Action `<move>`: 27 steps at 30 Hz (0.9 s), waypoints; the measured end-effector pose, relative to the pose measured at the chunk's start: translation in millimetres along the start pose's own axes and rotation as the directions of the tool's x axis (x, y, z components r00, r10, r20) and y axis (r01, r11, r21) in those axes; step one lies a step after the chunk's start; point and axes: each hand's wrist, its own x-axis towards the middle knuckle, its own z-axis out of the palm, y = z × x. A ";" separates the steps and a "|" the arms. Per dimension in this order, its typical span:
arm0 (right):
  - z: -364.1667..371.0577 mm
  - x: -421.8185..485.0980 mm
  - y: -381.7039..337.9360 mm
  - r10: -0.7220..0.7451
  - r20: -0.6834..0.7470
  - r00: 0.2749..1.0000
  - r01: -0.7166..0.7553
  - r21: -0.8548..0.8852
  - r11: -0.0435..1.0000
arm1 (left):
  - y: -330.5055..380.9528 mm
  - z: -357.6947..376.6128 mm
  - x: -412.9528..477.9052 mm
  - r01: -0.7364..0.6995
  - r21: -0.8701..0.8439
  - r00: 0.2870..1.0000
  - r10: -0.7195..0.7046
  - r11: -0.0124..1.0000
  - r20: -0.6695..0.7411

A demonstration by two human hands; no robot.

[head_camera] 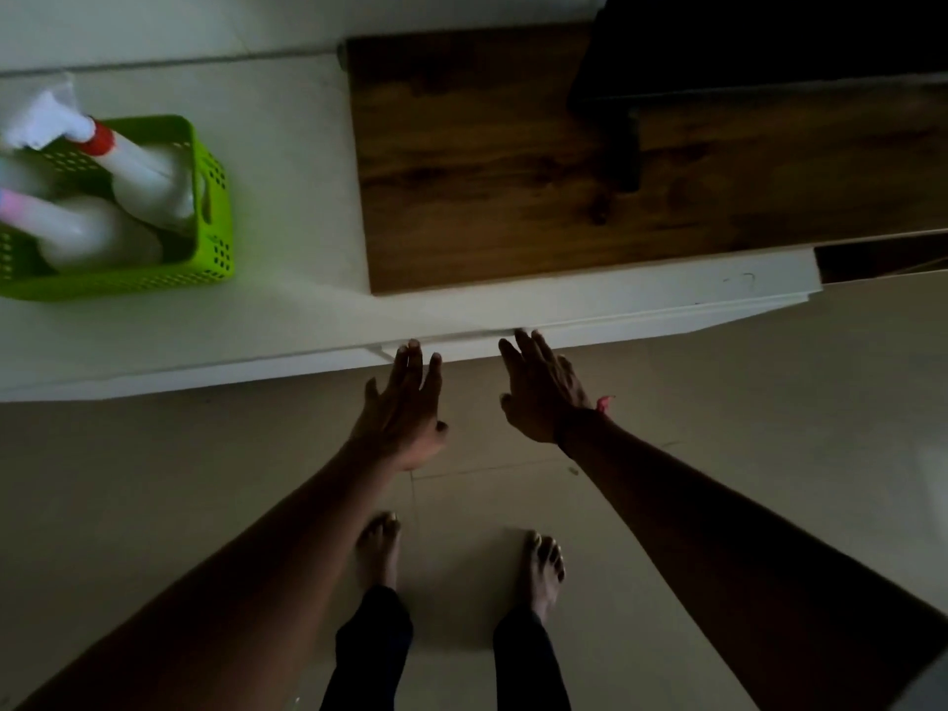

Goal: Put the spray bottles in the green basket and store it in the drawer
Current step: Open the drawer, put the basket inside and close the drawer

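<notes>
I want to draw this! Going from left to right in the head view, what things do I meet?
The green basket holding the spray bottles → left hand → right hand.

Far left on the white table (287,197): lime-green perforated plastic basket (205,269), holding a white plastic spray bottle with red collar (149,182) and a white plastic spray bottle with pink collar (92,233), both leaning. Further right, set into the top, dark brown wood-grain panel (487,171). Left hand (405,407) and right hand (544,397) stretched forward, fingers straight, fingertips at the table's white front edge. Below, bare feet (379,551) on beige tiled floor (154,479).
</notes>
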 end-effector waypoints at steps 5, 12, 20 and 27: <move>0.1 -1.4 3.0 -0.013 -0.048 0.999 0.009 -0.080 0.997 | 3.6 9.7 3.2 0.007 0.077 0.999 -0.009 0.997 0.031; -3.6 -3.9 6.6 -0.045 0.019 0.999 0.048 -0.167 0.985 | 12.9 15.8 11.9 0.064 0.056 0.998 -0.066 0.996 0.019; -3.8 -9.4 3.6 -0.030 0.084 0.996 0.045 -0.185 0.982 | 14.2 6.4 7.7 0.053 0.161 0.994 -0.067 0.986 0.086; 5.1 -19.2 5.2 -0.044 0.074 0.996 0.056 -0.174 0.983 | 23.3 15.8 -5.0 0.049 0.108 0.991 -0.062 0.993 0.120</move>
